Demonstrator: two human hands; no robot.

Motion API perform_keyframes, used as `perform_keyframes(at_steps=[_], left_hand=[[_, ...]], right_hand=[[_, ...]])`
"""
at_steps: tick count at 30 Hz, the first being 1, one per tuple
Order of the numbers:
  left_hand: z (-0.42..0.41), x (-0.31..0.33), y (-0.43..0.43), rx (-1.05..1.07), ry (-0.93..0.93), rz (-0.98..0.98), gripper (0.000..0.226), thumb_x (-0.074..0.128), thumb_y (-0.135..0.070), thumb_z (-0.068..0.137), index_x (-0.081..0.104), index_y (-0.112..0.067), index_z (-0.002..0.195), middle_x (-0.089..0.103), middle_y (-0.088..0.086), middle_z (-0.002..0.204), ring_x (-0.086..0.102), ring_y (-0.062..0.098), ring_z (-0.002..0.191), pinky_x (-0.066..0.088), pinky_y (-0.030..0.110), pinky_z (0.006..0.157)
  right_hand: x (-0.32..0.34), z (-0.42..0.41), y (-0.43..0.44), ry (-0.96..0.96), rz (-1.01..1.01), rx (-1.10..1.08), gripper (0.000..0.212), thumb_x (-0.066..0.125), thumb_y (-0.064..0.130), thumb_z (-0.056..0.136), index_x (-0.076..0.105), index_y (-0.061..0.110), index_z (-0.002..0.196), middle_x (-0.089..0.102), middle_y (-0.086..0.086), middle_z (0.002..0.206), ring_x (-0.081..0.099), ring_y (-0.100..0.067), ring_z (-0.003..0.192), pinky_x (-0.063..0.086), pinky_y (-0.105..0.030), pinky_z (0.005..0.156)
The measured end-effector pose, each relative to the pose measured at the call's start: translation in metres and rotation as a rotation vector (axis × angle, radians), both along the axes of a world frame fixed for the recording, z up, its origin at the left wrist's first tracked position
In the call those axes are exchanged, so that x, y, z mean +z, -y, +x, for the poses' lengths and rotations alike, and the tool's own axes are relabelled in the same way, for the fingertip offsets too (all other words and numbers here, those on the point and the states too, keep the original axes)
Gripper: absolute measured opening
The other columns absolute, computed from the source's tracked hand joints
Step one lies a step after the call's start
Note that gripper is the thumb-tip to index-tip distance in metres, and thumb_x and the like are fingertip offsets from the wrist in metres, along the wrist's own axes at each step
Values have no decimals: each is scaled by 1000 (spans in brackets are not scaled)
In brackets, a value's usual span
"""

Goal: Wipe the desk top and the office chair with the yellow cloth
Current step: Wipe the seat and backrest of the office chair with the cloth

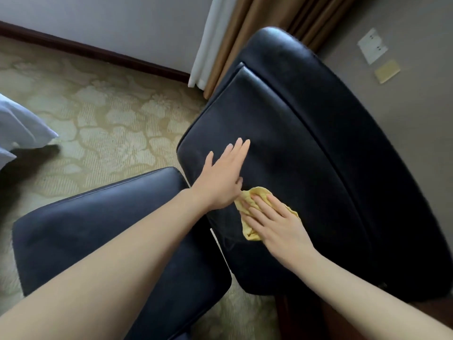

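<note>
A dark leather chair [306, 133] fills the right half of the view, its seat cushion facing up at me. The yellow cloth [247, 229] lies bunched on the near part of that cushion. My right hand [277, 222] presses flat on the cloth with straight fingers. Just to the left, my left hand [224, 177] rests flat on the cushion with fingers stretched out, touching the cloth's edge. The desk top is out of view.
A dark leather footstool [103, 227] stands at the lower left, under my left forearm. Patterned beige carpet [98, 114] covers the floor. A white pillow [19, 128] pokes in at the left edge. Curtains [235, 33] hang behind the chair, a wall socket [372, 45] to the right.
</note>
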State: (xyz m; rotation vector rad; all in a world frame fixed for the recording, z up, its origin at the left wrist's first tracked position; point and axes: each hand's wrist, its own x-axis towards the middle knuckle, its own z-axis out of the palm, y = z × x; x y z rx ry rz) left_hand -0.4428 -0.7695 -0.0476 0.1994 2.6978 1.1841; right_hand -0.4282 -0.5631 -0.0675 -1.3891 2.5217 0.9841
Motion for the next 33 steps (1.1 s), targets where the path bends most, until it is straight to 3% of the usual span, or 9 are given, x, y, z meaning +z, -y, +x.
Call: perform_keyframes(at_steps=[2, 5, 9, 15, 24, 29, 31, 33], left_hand=[[-4, -2, -8, -22, -15, -16, 73, 40, -13, 98, -10, -20, 151, -10, -3, 160, -6, 15, 147, -1, 48, 118], [-10, -4, -13, -48, 7, -12, 70, 37, -22, 100, -12, -18, 151, -10, -1, 160, -4, 16, 147, 0, 48, 118], [-12, -5, -18, -47, 42, 59, 69, 32, -36, 101, -13, -19, 151, -11, -3, 160, -4, 15, 147, -1, 47, 119], [-16, -6, -17, -78, 11, 38, 71, 34, -31, 101, -15, -15, 150, -12, -1, 160, -5, 16, 147, 1, 47, 119], [-14, -10, -10, -73, -43, 71, 74, 35, -38, 101, -16, -18, 150, -14, -3, 159, -7, 15, 147, -3, 48, 118], [-2, -26, 2, -3, -117, 154, 72, 35, -36, 101, -14, -21, 150, -13, -6, 159, -10, 10, 146, -9, 40, 118], [4, -39, 9, 46, -100, 121, 68, 34, -36, 101, -9, -19, 152, -11, -4, 160, -11, 11, 146, -9, 39, 117], [12, -53, 17, 106, -41, 39, 61, 30, -35, 102, 0, -17, 152, -7, 0, 160, -10, 14, 146, -7, 40, 117]], right_hand=[[24, 8, -20, -66, 72, 2, 51, 28, 17, 91, 54, 13, 134, 45, -5, 145, 24, -24, 141, 9, -40, 117], [58, 7, -43, -121, -33, 42, 51, 11, 15, 101, 40, 15, 142, 34, -5, 151, 24, -23, 141, 11, -41, 117], [102, -4, -43, -189, -74, 60, 51, 34, 19, 92, 44, 20, 142, 35, -3, 151, 26, -23, 141, 14, -43, 117], [138, -78, 1, -296, -126, 91, 47, 38, 27, 92, 50, 27, 138, 41, -1, 147, 30, -21, 139, 2, -38, 119], [106, -184, 118, -317, -145, 124, 47, 40, 34, 93, 49, 27, 138, 41, -5, 148, 32, -32, 139, 2, -42, 113], [69, -193, 167, -175, -88, -75, 59, 11, 50, 94, 32, 32, 147, 18, 0, 158, 0, -26, 147, -13, -47, 115], [51, -190, 181, -237, -14, -58, 53, 17, 47, 99, 31, 31, 147, 16, -1, 159, -4, -25, 147, -17, -48, 112], [35, -180, 195, -270, 21, -7, 47, 25, 37, 101, 35, 27, 145, 23, -1, 156, 4, -26, 146, -10, -49, 113]])
